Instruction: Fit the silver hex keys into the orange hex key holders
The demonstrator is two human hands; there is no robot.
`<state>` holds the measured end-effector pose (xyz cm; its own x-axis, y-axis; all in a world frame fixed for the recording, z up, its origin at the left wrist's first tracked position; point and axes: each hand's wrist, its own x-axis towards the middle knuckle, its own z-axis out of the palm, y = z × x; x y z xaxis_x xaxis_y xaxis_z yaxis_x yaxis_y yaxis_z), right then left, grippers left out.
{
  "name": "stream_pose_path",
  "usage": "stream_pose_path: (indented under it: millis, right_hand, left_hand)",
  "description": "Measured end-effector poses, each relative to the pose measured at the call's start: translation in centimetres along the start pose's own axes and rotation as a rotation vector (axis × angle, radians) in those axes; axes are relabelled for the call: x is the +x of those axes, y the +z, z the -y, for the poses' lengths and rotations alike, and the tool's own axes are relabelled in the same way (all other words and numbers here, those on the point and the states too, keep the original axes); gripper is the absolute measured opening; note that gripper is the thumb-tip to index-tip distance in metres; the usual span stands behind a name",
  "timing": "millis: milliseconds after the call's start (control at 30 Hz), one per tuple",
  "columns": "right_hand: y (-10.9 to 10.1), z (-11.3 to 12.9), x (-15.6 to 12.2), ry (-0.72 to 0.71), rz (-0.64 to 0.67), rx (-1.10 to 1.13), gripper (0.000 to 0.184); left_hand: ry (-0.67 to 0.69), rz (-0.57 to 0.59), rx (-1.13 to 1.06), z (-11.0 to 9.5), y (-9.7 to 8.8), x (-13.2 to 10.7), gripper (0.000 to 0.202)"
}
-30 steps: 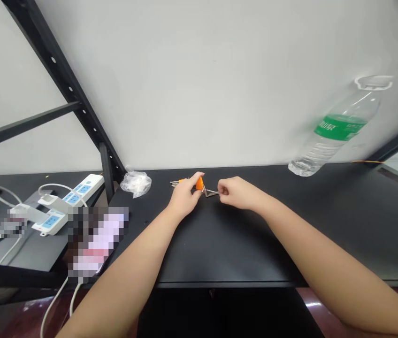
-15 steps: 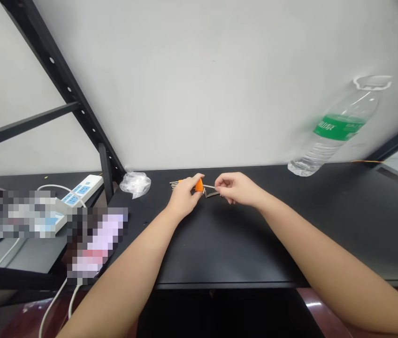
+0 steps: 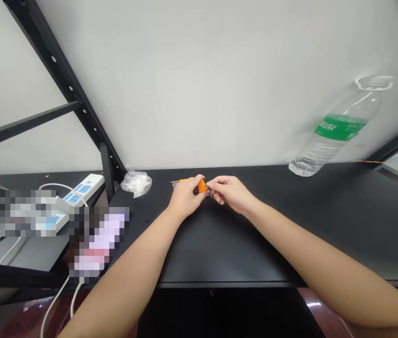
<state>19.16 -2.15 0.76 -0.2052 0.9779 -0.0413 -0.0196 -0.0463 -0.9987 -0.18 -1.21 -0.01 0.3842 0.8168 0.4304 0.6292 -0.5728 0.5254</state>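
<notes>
Hands together above the far part of the black benchtop (image 3: 241,244) | left hand (image 3: 185,197) curled around an orange-gripped folding hex key set (image 3: 202,186) | right hand (image 3: 229,192) pinching its thin metal end | looks light, stiff, metal slippery; safest held by the orange grip
</notes>
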Motion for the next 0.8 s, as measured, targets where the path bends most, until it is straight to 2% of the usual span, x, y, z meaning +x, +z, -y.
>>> stream_pose_path:
  millis: [200,367,433,533,667,800]
  right_hand:
    - [-0.3,0.6,-0.6,-0.124,0.018,-0.367,0.034]
    - [-2.9,0.4,0.3,-0.320,0.019,-0.800,0.020]
    - [-4.2,0.1,0.7,-0.365,0.096,-1.031,0.015]
    - [-5.3,-0.4,1.1,-0.317,0.205,-1.244,0.018]
    - [-4.7,-0.1,0.8,-0.276,0.237,-1.416,0.018]
    - [-3.4,0.6,0.1,-0.299,0.227,-1.599,0.020]
  left_hand:
    - [0.030,-0.009,0.083,0.2,0.0,0.0,0.039]
    - [0.000,-0.008,-0.006,0.4,0.2,0.0,0.050]
    - [-0.022,-0.008,-0.031,0.5,0.2,0.0,0.053]
    - [-0.047,0.001,-0.057,0.5,0.2,0.0,0.056]
    - [-0.066,0.021,-0.075,0.5,0.3,0.1,0.056]
    - [-0.071,0.022,-0.092,0.4,0.4,0.0,0.056]
